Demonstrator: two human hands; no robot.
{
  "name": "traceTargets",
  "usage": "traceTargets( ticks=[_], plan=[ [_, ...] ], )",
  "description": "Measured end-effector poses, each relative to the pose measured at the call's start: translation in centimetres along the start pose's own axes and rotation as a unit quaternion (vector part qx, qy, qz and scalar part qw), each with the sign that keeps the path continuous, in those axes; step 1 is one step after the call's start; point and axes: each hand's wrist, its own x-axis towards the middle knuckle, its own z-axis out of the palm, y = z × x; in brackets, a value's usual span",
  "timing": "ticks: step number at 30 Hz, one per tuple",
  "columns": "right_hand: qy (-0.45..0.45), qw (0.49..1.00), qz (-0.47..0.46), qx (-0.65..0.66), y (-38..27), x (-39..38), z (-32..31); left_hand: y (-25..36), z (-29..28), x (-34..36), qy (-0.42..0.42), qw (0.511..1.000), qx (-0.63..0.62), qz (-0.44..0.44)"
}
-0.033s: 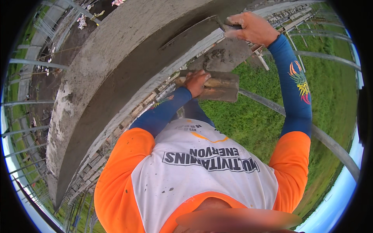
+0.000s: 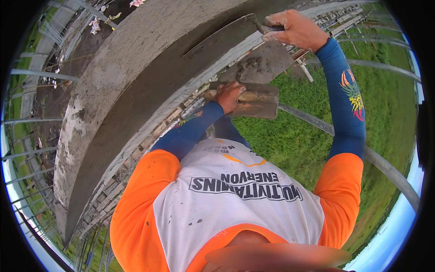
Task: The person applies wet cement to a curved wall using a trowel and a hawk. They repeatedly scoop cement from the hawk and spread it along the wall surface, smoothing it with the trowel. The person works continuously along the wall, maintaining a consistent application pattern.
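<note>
The right fingers (image 2: 275, 19) grasp a trowel (image 2: 233, 32), the left fingers (image 2: 234, 92) a wooden-handled float (image 2: 260, 109); the mortar band (image 2: 136, 97) looks mostly smoothed, the trowel's stretch apparently unfinished.

A long, narrow trowel (image 2: 238, 31), its blade smeared grey with cement, lies nearly flat along the upper middle part of a concrete beam (image 2: 131, 102), slanting up to the right, held by the handle at its right end. The beam's face is dark and smooth beside a paler, rougher strip. Below the trowel, apart from the beam, a rectangular, cement-stained float (image 2: 260, 109) is held level by its wooden handle.
</note>
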Motion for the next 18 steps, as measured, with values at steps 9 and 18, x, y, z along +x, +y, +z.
traceTargets(
  ticks=[9, 18],
  plan=[
    [-0.181, 0.956, 0.205, 0.107, -1.9, -4.6, -3.4, 0.9, 0.7, 0.7, 0.023, 0.991, -0.091, -0.097],
    [0.009, 0.95, 0.159, 0.267, -6.5, -7.8, 10.5, 0.3, 0.7, 1.5, 0.051, 0.986, -0.093, -0.13]
  ],
)
